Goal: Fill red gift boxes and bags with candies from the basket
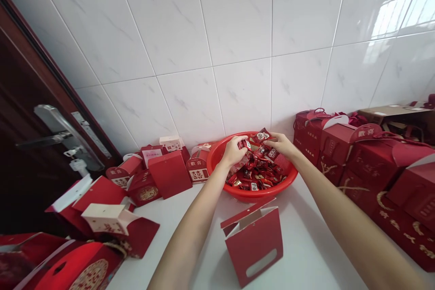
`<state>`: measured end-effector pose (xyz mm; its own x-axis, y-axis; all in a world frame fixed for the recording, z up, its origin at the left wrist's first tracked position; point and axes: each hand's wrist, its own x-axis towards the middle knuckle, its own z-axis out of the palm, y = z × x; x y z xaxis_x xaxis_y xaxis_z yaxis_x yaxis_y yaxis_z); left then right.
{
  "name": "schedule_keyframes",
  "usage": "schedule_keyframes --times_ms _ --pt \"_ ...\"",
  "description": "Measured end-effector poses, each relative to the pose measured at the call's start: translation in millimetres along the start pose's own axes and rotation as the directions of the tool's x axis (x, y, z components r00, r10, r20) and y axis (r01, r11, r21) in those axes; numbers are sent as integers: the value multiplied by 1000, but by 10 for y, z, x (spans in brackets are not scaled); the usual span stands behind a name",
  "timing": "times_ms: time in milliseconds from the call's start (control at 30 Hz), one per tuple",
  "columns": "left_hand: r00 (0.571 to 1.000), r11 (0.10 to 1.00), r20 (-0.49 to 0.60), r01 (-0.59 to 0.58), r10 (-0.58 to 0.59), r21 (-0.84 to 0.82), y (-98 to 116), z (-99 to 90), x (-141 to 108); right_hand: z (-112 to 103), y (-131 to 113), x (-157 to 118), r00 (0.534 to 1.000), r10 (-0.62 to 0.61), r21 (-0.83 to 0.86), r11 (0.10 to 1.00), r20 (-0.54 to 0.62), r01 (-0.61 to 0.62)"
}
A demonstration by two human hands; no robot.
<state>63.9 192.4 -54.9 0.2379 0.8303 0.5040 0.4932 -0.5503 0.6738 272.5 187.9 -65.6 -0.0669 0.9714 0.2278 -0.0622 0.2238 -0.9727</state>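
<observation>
White marbled tiles [238,18] rise beyond the hands; below, I see my left hand [235,150] pinching a red wrapped candy [245,145], my right [279,143] gripping a red packet [263,135], both above the red plastic basket [253,195], perhaps for picking; the open-topped gift box [253,244] stands nearer me.

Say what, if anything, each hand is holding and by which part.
Right hand: a packet, by its right side. Left hand: a wrapped sweet, exact hold unclear.

Packets [254,186] — in basket [251,195] (wall [241,22] behind)
</observation>
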Motion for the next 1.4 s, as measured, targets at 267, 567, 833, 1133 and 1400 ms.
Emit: schedule_keyframes --times_ms 267,567,833,1133,1400 --pt "998 1000 63 10 -11 17 26 6 -13 -1 30 24 1000 -4 -114 994 -16 2" --pt "967 1000 254 -23 23 -3 102 -7 -75 14 22 -7 997 -79 -174 982 -12 76" --pt "960 996 277 -12 34 -83 56 14 -50 -12 38 15 990 -125 -197 974 -60 111" --pt "964 970 252 -23 85 -241 70 17 -14 12 -110 -100 998 -41 -11 999 39 41" --pt "955 965 294 44 35 -259 107 26 -11 -48 -99 -94 993 83 104 990 83 -91"
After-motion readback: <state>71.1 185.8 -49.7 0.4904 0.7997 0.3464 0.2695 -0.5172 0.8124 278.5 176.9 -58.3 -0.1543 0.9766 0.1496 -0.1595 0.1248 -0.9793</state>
